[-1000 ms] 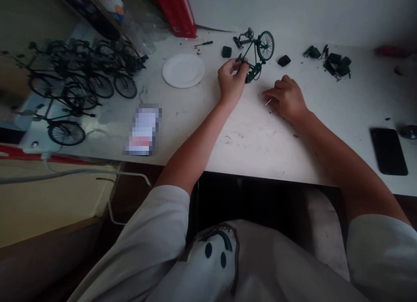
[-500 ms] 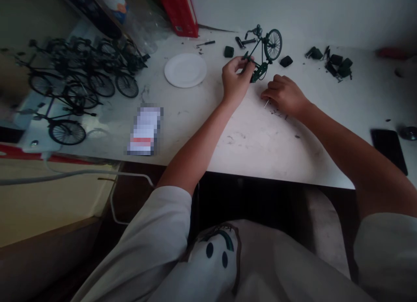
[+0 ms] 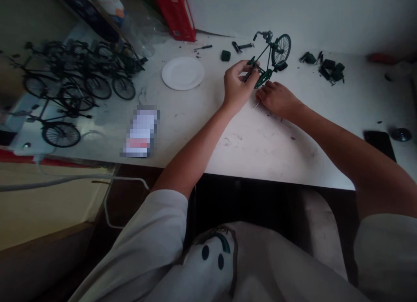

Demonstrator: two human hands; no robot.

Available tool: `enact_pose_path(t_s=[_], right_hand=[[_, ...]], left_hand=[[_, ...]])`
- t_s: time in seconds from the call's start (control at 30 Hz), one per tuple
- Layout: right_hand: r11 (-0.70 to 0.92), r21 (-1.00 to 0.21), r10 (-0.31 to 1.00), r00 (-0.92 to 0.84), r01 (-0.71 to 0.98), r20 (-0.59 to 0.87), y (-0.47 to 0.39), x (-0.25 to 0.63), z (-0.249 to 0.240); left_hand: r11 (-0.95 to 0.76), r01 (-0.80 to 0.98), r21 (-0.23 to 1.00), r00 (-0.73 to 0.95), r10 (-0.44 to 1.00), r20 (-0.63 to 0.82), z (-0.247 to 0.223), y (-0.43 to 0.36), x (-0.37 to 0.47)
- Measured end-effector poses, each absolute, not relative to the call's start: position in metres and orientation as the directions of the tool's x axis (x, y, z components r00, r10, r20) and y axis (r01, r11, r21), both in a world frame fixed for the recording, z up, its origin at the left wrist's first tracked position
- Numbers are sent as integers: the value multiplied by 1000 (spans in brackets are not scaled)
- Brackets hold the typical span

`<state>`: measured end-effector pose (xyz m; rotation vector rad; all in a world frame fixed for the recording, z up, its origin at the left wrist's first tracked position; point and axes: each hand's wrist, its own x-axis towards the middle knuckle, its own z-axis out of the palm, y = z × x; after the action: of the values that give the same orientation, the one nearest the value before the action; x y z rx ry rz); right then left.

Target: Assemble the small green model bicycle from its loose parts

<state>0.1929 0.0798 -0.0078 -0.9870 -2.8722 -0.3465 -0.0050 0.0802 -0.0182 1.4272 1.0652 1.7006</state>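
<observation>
My left hand (image 3: 240, 82) is closed around part of a dark green model bicycle (image 3: 266, 77), held tilted above the white table. One spoked wheel (image 3: 282, 50) points away from me at the upper right, beside the handlebar. I see no second wheel; that end is partly behind my fingers. Just below the frame, my right hand (image 3: 276, 98) has its fingers pinched together close to the bicycle. From them a thin silvery rod (image 3: 256, 104) sticks out at the lower left; its kind is not clear. Whether the right fingertips touch the frame I cannot tell.
Several model bicycles (image 3: 61, 134) stand crowded on the left. A white plate (image 3: 183, 74), a screen-lit phone (image 3: 140, 132) and a small screwdriver (image 3: 203, 47) lie nearby. Loose dark green parts (image 3: 330, 69) are piled at right, by a dark phone (image 3: 379, 143).
My right hand has moved left, nearer to the bicycle's underside, with the thin rod still in its fingers. The bicycle in my left hand has shifted slightly right and towards me.
</observation>
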Motion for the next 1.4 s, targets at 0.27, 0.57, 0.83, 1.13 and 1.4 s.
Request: enact_pose_path(t_s=[0.27,0.57,0.83,1.13,1.4], right_hand=[[749,-149,658,-698,646,282,33,220,13],[570,-594,784,-157,568,601,-18,222,11],[590,-607,760,-112,532,641,-26,220,10],[594,-646,776,-132,480,616,-20,224,-3],[583,-647,785,-135,492,605,-18,226,-7]], left_hand=[[-579,115,807,-112,800,590,-42,93,-2],[-628,106,771,8,776,631,-32,26,37],[-628,109,771,15,776,630,-24,-6,51],[-659,92,746,47,751,658,-29,-7,52],[-656,110,747,74,755,652,-37,-2,53]])
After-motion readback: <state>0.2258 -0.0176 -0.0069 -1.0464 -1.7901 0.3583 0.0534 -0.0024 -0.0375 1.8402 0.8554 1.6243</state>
